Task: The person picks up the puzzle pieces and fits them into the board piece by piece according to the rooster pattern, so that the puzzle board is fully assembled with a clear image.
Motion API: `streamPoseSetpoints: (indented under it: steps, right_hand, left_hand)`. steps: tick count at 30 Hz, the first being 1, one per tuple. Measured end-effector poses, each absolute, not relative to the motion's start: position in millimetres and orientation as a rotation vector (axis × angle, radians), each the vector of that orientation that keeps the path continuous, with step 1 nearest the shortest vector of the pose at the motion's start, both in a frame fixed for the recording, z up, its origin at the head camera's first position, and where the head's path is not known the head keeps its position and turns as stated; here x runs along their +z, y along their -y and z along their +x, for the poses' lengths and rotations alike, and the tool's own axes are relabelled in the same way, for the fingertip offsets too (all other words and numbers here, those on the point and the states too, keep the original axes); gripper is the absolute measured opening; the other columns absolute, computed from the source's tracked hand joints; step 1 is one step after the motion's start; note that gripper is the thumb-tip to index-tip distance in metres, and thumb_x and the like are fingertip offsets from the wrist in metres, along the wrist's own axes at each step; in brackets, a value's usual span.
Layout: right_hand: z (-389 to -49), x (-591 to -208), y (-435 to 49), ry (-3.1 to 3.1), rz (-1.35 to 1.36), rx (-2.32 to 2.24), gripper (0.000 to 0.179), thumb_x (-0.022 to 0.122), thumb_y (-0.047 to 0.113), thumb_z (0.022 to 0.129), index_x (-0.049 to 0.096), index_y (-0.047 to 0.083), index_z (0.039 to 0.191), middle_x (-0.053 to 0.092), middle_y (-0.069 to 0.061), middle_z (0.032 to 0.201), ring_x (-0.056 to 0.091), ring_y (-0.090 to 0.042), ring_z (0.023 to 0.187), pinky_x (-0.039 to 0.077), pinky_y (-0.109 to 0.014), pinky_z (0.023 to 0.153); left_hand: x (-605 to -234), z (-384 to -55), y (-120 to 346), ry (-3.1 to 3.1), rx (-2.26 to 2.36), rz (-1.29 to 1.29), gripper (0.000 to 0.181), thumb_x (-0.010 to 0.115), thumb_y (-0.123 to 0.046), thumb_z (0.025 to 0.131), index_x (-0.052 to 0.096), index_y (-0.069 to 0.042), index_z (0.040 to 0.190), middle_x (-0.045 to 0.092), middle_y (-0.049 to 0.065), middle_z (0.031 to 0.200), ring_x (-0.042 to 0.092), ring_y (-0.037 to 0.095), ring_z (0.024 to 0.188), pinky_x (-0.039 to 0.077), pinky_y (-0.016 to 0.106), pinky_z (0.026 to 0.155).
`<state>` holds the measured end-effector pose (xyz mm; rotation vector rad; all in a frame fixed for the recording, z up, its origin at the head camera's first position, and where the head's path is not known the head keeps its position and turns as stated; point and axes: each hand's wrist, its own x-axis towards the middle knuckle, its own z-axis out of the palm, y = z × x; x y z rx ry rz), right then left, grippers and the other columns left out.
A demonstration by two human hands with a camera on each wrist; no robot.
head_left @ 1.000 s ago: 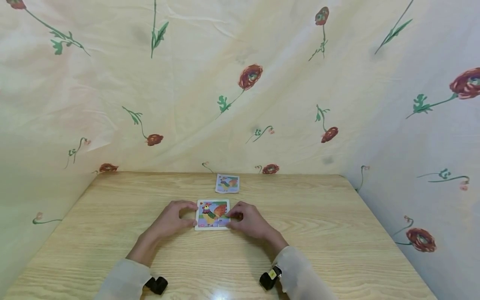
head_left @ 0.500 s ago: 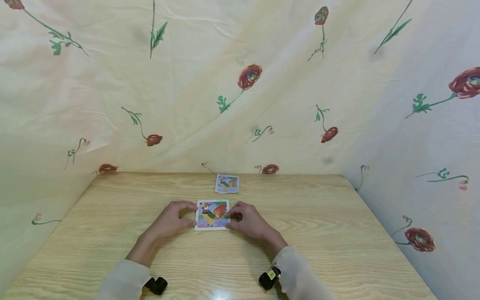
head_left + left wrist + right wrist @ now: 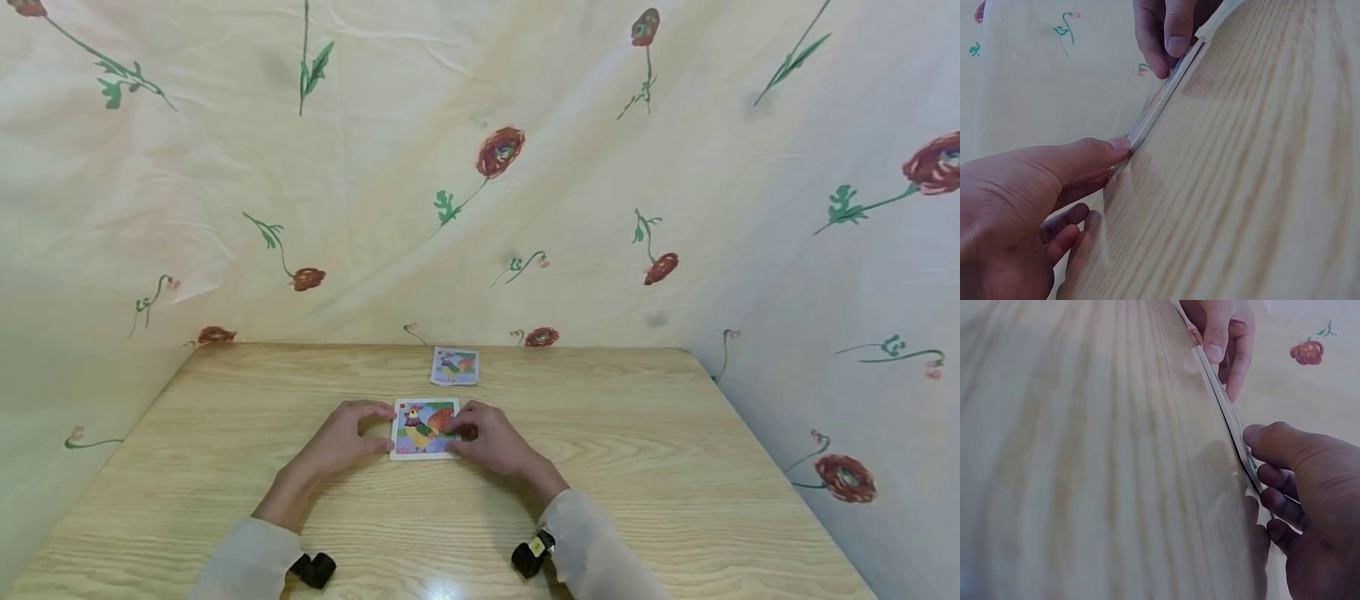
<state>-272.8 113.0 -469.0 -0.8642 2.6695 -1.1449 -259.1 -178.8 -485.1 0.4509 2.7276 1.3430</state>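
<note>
A small square jigsaw puzzle with a white border and a colourful rooster picture lies on the table in the head view. My left hand holds its left edge, thumb at the near corner and index finger toward the far one. From the other side, my right hand has thumb and bent fingers on the puzzle's right part, covering some of the picture. The right wrist view shows the right thumb on the top face, other fingers curled by the edge. Edge-on, the puzzle looks thin in the left wrist view.
Behind the puzzle lies a paper card with the same rooster picture, near the back edge of the wooden table. A flowered cloth hangs around the back and sides.
The right hand has shifted slightly left, further over the puzzle. A pale gap around the lower right piece, seen a second ago, no longer shows. The left hand has stayed in place.
</note>
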Motion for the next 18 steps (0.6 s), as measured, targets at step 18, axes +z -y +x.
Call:
streamPoseSetpoints:
  steps: [18]
  right_hand:
    - [-277.6,-456.9,-123.5,-2.751,-0.833,-1.078,0.018,0.069,0.023,0.099,0.078,0.012,0.11,0.065,0.002,0.106,0.058,-0.014,0.097,0.052,-0.028,0.082]
  left_hand:
    - [-473.3,-259.8,175.4,-2.773,1.282,0.472,0.045,0.078,-0.03,0.092,0.068,-0.014,0.133,0.06,0.011,0.147,0.046,0.043,0.144,0.034,0.068,0.118]
